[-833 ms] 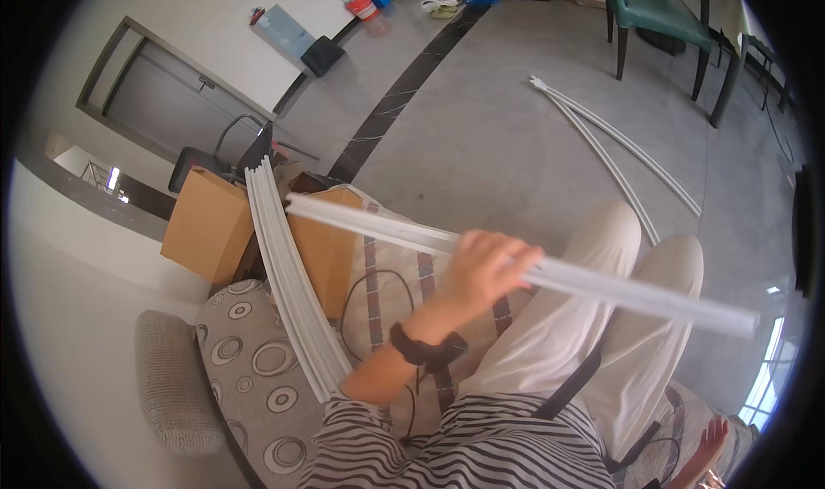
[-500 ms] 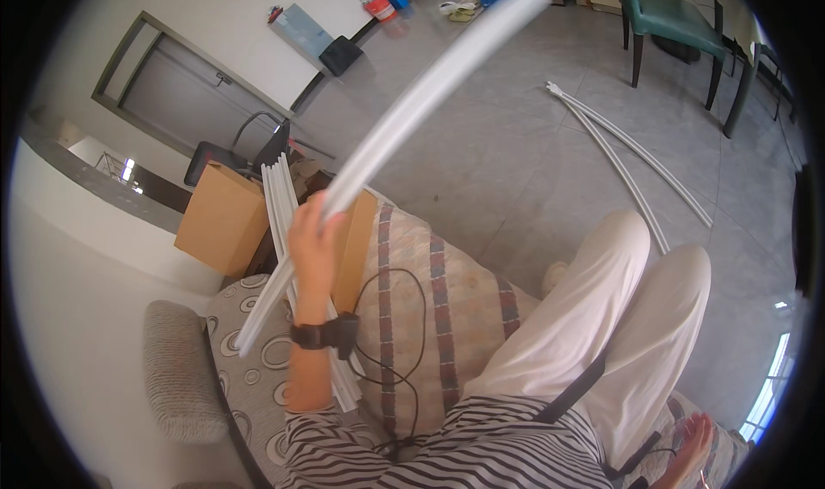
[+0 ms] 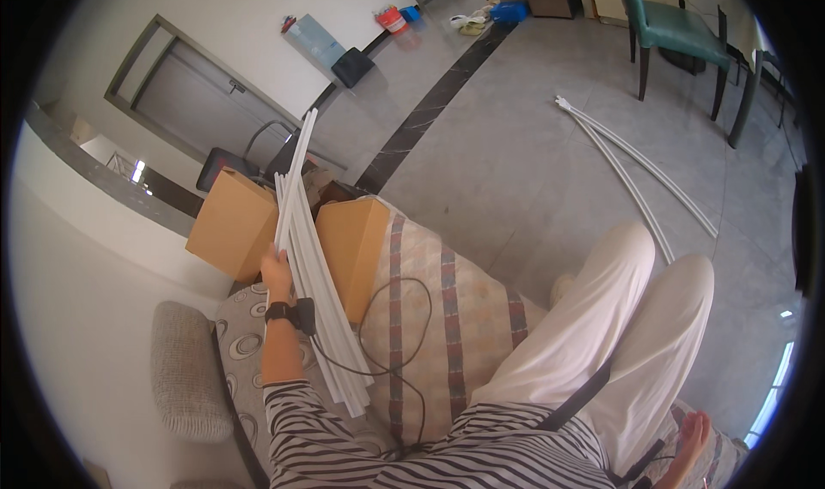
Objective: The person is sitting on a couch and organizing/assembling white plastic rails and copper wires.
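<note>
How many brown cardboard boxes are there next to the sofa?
2. One cardboard box sits left of the white strips that the left hand touches; the other box sits right of them, against the cushion. More may be hidden behind.

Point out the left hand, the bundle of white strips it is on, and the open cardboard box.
left hand [image 3: 277,272], head view, back of the hand
bundle of white strips [image 3: 322,296], head view, middle of its length
open cardboard box [image 3: 228,223], head view, left flap
</note>
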Motion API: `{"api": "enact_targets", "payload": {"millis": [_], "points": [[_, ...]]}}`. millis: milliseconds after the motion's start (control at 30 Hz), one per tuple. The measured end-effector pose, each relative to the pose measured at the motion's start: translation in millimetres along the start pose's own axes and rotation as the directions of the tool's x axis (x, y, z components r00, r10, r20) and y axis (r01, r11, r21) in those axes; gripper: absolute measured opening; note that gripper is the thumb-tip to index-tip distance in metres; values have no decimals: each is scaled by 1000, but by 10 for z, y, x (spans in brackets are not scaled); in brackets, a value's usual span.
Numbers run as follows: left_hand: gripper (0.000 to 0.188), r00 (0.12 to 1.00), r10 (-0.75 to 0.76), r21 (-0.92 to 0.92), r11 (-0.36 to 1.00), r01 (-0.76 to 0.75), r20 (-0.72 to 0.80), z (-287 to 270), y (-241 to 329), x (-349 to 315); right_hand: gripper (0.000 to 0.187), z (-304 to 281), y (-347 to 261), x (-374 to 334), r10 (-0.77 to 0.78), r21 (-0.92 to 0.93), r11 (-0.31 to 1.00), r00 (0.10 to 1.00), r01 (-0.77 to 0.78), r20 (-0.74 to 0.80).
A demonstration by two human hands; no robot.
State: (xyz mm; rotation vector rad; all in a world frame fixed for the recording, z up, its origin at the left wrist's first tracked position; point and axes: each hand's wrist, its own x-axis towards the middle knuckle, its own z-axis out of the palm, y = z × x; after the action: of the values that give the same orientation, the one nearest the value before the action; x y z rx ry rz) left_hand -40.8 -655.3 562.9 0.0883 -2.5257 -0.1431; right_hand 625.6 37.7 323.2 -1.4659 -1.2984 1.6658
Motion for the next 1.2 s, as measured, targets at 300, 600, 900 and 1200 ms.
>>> {"api": "enact_targets", "payload": {"millis": [300, 600, 900, 1200], "points": [[36, 982, -182, -32, 982, 184, 59, 252, -56, 257, 30, -148, 156, 11, -10, 9, 1000, 999, 10, 32], [35, 934, -324, 27, 946, 323, 151, 694, -647, 269, 32, 33, -48, -204, 74, -50, 996, 997, -74, -2], [28, 932, -350, -27, 935, 354, 90, 975, -717, 278, 37, -2, 7, -76, 106, -75, 992, 993, -102, 47], [33, 972, -202, 267, 949, 166, 116, 973, -467, 199, 29, 362, -248, -337, 88, -120, 990, 993, -78, 77]]}}
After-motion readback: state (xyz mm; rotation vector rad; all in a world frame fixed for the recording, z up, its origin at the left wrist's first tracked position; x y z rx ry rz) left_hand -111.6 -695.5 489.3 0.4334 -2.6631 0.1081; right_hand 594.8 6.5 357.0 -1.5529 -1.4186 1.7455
